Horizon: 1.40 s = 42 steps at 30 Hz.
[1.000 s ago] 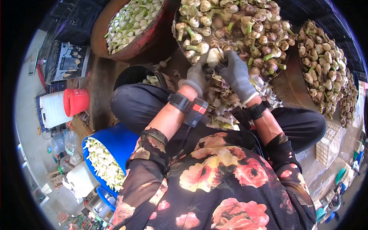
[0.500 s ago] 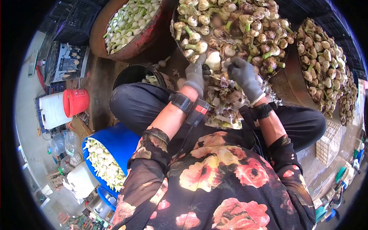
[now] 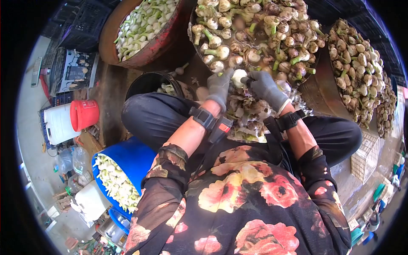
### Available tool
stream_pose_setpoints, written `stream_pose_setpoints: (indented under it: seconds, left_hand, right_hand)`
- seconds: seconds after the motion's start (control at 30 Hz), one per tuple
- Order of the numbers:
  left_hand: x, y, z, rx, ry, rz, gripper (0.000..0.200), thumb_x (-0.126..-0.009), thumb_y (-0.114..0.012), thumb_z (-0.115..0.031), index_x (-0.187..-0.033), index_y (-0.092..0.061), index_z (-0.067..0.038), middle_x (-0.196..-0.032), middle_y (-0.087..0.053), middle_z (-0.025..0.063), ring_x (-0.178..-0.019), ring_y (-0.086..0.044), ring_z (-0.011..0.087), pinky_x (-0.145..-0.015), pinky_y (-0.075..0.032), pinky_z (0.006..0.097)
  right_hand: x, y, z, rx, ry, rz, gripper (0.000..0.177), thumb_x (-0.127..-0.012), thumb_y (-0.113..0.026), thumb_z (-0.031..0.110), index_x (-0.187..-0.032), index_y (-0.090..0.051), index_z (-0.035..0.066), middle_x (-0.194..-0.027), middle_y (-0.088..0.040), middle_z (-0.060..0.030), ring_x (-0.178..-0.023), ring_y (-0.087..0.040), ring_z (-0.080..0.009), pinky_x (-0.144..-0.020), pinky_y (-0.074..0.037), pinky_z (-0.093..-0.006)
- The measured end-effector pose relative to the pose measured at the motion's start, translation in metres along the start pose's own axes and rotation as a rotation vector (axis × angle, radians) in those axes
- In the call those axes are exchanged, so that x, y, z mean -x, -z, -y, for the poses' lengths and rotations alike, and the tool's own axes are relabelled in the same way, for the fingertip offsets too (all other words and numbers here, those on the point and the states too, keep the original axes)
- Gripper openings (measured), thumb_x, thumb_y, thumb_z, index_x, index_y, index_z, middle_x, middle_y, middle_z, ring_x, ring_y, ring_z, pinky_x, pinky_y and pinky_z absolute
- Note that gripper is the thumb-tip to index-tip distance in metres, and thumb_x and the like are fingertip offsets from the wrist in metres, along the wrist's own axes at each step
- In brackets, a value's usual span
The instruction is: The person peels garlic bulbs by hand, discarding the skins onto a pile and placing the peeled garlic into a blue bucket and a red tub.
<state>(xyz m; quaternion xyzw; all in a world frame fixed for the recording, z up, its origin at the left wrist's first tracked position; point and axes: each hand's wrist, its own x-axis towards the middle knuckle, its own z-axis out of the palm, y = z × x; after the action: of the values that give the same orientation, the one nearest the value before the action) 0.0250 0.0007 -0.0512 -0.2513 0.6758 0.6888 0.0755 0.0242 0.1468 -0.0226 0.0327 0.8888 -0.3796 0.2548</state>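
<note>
A peeled white garlic bulb (image 3: pixel 239 79) is between my two gloved hands, in front of the wide tub of muddy bulbs. My left hand (image 3: pixel 218 88) is closed on the bulb from its left side. From the right, my right hand (image 3: pixel 267 87) has its fingers curled against the same bulb; the fingertips are partly hidden. Brown, unpeeled garlic bulbs (image 3: pixel 293 40) fill the tub just beyond, some lying in murky water. Below my hands lies a heap of loose garlic skins (image 3: pixel 248 108).
A red-rimmed tub (image 3: pixel 168 36) at upper left holds clean bulbs. A black bucket (image 3: pixel 136 85) stands by my left knee, a blue barrel (image 3: pixel 142 157) of garlic lower left. More unpeeled garlic (image 3: pixel 357 63) is piled right, near a white crate (image 3: pixel 366 155).
The white bulb and both hands have shifted slightly toward me. My right fingers have come in against the bulb, and more of its white surface is bare.
</note>
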Motion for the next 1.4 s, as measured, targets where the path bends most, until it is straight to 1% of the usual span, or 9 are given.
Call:
stream_pose_setpoints:
  seconds: [0.23, 0.43, 0.53, 0.63, 0.77, 0.9, 1.0, 1.17, 1.4]
  left_hand:
    - [-0.007, 0.007, -0.030, 0.113, 0.409, 0.095, 0.022, -0.074, -0.063, -0.033, -0.070, -0.055, -0.012, -0.054, -0.047, -0.0050, -0.041, -0.041, 0.0050, -0.034, -0.030, 0.0202]
    - [-0.077, 0.081, -0.153, 1.230, 0.080, 0.526, 0.039, -0.078, -0.057, -0.040, -0.086, -0.053, -0.003, -0.076, -0.056, 0.0060, -0.065, -0.052, 0.0156, -0.054, -0.046, 0.0237]
    - [-0.083, 0.092, -0.167, 1.204, 0.010, 0.648, 0.046, -0.078, -0.055, -0.036, -0.103, -0.049, 0.002, -0.095, -0.051, 0.0119, -0.081, -0.047, 0.0208, -0.065, -0.043, 0.0300]
    - [-0.079, 0.078, -0.132, 1.125, 0.205, 0.784, 0.039, -0.081, -0.052, -0.031, -0.103, -0.051, 0.001, -0.094, -0.053, 0.0122, -0.081, -0.050, 0.0211, -0.063, -0.043, 0.0290]
    - [-0.059, 0.057, -0.081, 1.006, 0.417, 0.494, 0.029, -0.085, -0.050, -0.025, -0.100, -0.056, -0.001, -0.085, -0.058, 0.0109, -0.072, -0.053, 0.0196, -0.059, -0.044, 0.0281]
    - [-0.065, 0.054, -0.048, 0.786, 0.326, 0.513, 0.030, -0.086, -0.049, -0.027, -0.100, -0.054, -0.001, -0.081, -0.057, 0.0090, -0.065, -0.053, 0.0166, -0.055, -0.043, 0.0250]
    - [-0.055, 0.026, -0.047, 0.186, 0.011, 0.417, 0.035, -0.081, -0.057, -0.024, -0.106, -0.049, -0.001, -0.084, -0.056, 0.0079, -0.069, -0.054, 0.0155, -0.058, -0.044, 0.0244]
    - [-0.032, -0.006, -0.022, -0.614, -0.813, 0.363, 0.066, -0.065, -0.073, -0.017, -0.120, -0.040, -0.001, -0.114, -0.048, 0.0145, -0.103, -0.050, 0.0246, -0.088, -0.039, 0.0293]
    - [-0.007, -0.007, -0.022, -0.648, -0.847, 0.459, 0.059, -0.063, -0.072, -0.014, -0.115, -0.044, -0.008, -0.112, -0.051, 0.0106, -0.103, -0.051, 0.0239, -0.087, -0.040, 0.0302]
  right_hand:
    - [-0.011, -0.001, -0.030, -0.016, -0.001, -0.115, 0.023, -0.074, -0.055, 0.026, -0.085, -0.062, 0.007, -0.078, -0.061, -0.0154, -0.075, -0.058, -0.0305, -0.069, -0.045, -0.0355]
    - [-0.038, 0.032, -0.078, 0.003, -0.224, -0.281, 0.023, -0.072, -0.057, 0.019, -0.092, -0.059, 0.009, -0.091, -0.059, -0.0156, -0.089, -0.057, -0.0273, -0.078, -0.044, -0.0338]
    - [-0.054, 0.025, -0.065, 0.283, -0.126, -0.197, 0.028, -0.072, -0.058, 0.017, -0.099, -0.057, 0.012, -0.100, -0.057, -0.0144, -0.096, -0.055, -0.0272, -0.083, -0.043, -0.0333]
    - [-0.084, -0.005, -0.045, 0.570, -0.080, -0.102, 0.035, -0.066, -0.062, 0.013, -0.101, -0.056, 0.014, -0.103, -0.057, -0.0133, -0.096, -0.054, -0.0303, -0.083, -0.043, -0.0339]
    - [-0.106, -0.017, -0.065, 0.531, -0.046, 0.009, 0.036, -0.066, -0.055, 0.012, -0.103, -0.057, 0.013, -0.104, -0.057, -0.0150, -0.097, -0.054, -0.0294, -0.081, -0.043, -0.0341]
    - [-0.103, 0.006, -0.079, 0.373, -0.105, -0.119, 0.035, -0.066, -0.054, 0.013, -0.101, -0.059, 0.011, -0.101, -0.057, -0.0168, -0.097, -0.054, -0.0289, -0.081, -0.043, -0.0337]
    - [-0.098, 0.018, -0.097, -0.023, 0.009, -0.314, 0.021, -0.072, -0.057, 0.014, -0.092, -0.061, 0.006, -0.082, -0.062, -0.0069, -0.072, -0.058, -0.0174, -0.064, -0.045, -0.0267]
    - [-0.044, 0.040, -0.038, -0.929, 0.097, -0.039, 0.014, -0.080, -0.058, 0.017, -0.086, -0.059, 0.005, -0.069, -0.056, 0.0011, -0.058, -0.050, -0.0069, -0.052, -0.040, -0.0197]
    - [-0.005, 0.007, 0.000, -1.094, -0.031, -0.134, 0.021, -0.077, -0.062, 0.020, -0.079, -0.057, 0.000, -0.056, -0.048, 0.0014, -0.043, -0.039, -0.0068, -0.039, -0.027, -0.0205]
